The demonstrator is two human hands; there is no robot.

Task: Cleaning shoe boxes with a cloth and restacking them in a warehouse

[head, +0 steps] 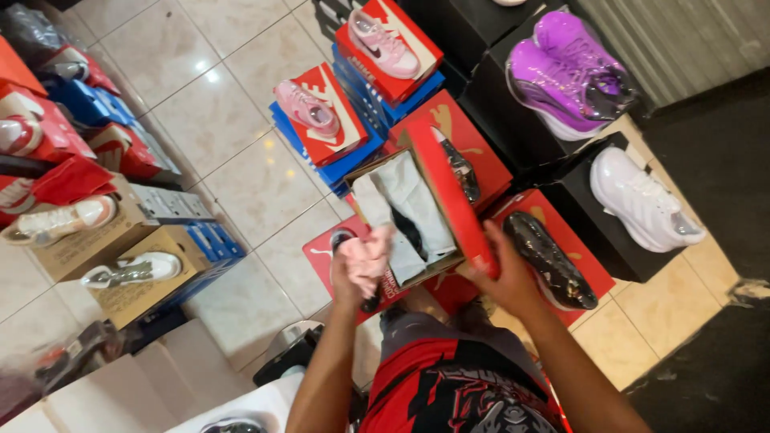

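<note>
Here my right hand [504, 281] grips the raised red lid [451, 196] of the open shoebox [383, 204], while my left hand [362, 265] pinches its white tissue paper [409, 200].

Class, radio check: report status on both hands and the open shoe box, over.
Left hand at the near edge of the open shoe box, grip blurred. Right hand gripping red lid, raised. White tissue paper covers dark contents. Shoe displays crowd all sides.

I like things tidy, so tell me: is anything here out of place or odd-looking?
Mostly orderly: shoes sit on their boxes. The odd spot is the open shoebox, tilted, its red lid held up on edge by the right hand. White paper is rumpled inside, and the left hand is at its edge.
</note>
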